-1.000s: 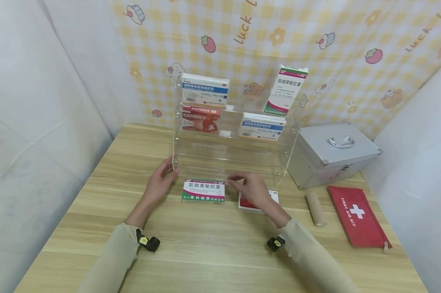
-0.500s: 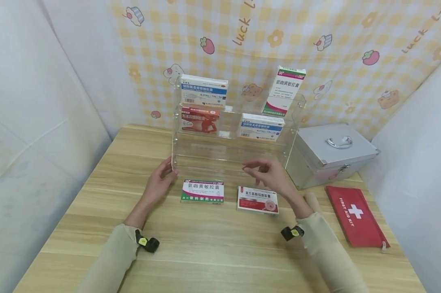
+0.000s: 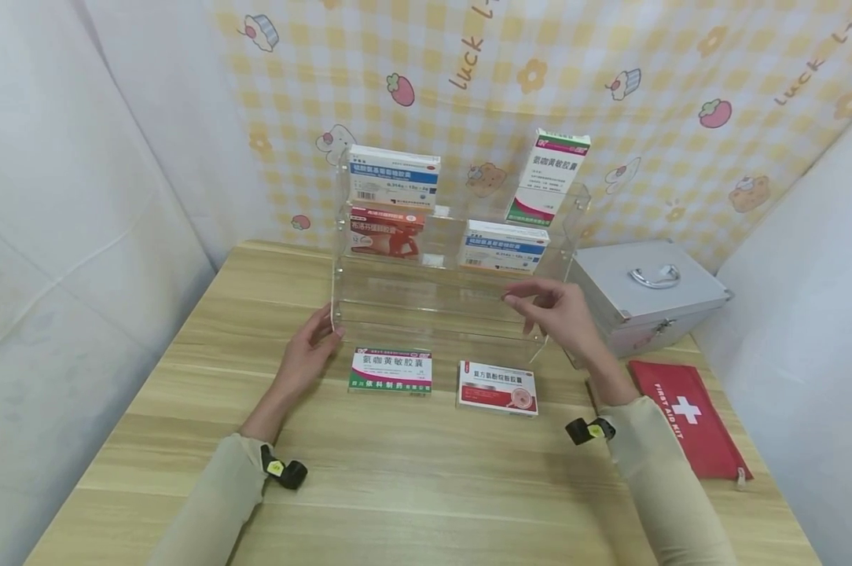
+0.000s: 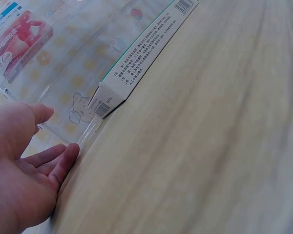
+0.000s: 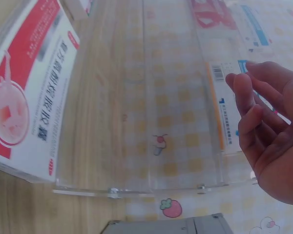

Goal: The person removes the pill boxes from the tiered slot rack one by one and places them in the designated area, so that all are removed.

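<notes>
- L hand: 8 o'clock of the clear rack, thumb & fingers grasping edge of its thin side panel.
- R hand: approx 4 o'clock, in front of rack; fingers loosely bent, nothing held, thumb nr index tip.
- Rack: glossy see-thru plastic, stepped tiers, straight edges.
- On table (wood-grain, streaky): flat rect. green/white carton at 7, red/white carton at 5, both face up.
- On rack: blue/white carton at 10–11, red carton below it, tall carton tilted at 2, 2nd blue/white carton nr 3.
- 3 o'clock: boxy silver-grey case, curved shiny handle.
- 4, further out: flat red pouch, white cross.
</notes>
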Demonstrator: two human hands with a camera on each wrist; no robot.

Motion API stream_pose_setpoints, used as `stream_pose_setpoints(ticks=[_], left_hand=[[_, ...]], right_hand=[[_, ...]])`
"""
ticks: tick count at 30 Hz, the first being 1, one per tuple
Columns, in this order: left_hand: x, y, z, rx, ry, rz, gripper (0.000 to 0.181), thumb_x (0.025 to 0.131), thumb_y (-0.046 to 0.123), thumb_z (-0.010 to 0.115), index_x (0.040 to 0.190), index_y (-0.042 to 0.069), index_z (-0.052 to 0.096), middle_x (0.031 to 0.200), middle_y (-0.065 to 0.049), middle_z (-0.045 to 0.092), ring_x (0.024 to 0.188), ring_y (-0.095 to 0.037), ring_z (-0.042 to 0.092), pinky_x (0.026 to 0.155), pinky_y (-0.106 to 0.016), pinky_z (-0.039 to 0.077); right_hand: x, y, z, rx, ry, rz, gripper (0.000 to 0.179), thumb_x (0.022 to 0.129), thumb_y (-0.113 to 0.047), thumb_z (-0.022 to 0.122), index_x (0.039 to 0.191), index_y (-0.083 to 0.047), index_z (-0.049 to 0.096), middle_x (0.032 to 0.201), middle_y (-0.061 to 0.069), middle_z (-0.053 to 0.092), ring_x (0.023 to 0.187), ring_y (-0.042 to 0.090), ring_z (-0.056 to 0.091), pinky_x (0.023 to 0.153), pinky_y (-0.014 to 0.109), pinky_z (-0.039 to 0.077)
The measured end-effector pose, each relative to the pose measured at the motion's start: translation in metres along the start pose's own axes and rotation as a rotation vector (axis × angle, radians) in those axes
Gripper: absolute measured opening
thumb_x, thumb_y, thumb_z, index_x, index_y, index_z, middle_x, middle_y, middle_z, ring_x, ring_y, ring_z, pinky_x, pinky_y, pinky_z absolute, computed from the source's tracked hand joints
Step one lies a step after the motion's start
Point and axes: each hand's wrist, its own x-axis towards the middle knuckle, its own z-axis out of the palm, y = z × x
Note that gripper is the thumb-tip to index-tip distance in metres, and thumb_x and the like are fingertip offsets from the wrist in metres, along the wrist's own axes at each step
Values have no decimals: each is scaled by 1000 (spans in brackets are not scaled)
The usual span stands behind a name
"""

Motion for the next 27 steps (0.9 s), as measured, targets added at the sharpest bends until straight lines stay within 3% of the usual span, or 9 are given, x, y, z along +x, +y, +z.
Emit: stream_pose_setpoints(ticks=[8, 14, 19, 24, 27], left_hand=[[-1, 0, 1, -7, -1, 2, 58, 100, 33, 56, 153, 29, 32, 148, -14, 43, 131, -34, 45, 96, -45, 51], [-1, 2, 1, 0, 5, 6, 57, 101, 33, 56, 153, 30, 33, 147, -13, 44, 130, -33, 47, 95, -45, 51], [0, 2, 1, 12, 8, 15, 57, 101, 32, 56, 153, 28, 33, 147, -13, 45, 129, -33, 47, 95, -45, 52], [1, 0, 1, 16, 5, 16, 58, 101, 32, 56, 153, 27, 33, 147, -13, 45, 130, -33, 47, 95, -45, 52], [0, 0, 1, 8, 2, 13, 58, 101, 34, 56, 153, 26, 32, 148, -14, 44, 131, -33, 46, 96, -45, 51]], right_hand=[[6, -39, -21, -56, 62, -20, 25, 93, -13, 69, 116, -1, 69, 95, 13, 72, 50, 20, 59, 38, 27, 44], [11, -56, -36, -104, 112, 4, 27, 94, -15, 69, 117, -2, 69, 101, 13, 71, 51, 18, 59, 38, 23, 41], [15, -55, -44, -95, 129, 58, 30, 94, -19, 69, 120, -4, 68, 107, 11, 71, 57, 24, 62, 40, 24, 43], [21, -41, -52, -99, 127, 120, 34, 93, -29, 70, 122, -11, 69, 109, 3, 71, 61, 24, 64, 42, 26, 44], [27, -32, -56, -123, 131, 108, 35, 91, -34, 71, 121, -15, 70, 110, 0, 70, 60, 23, 63, 41, 24, 43]])
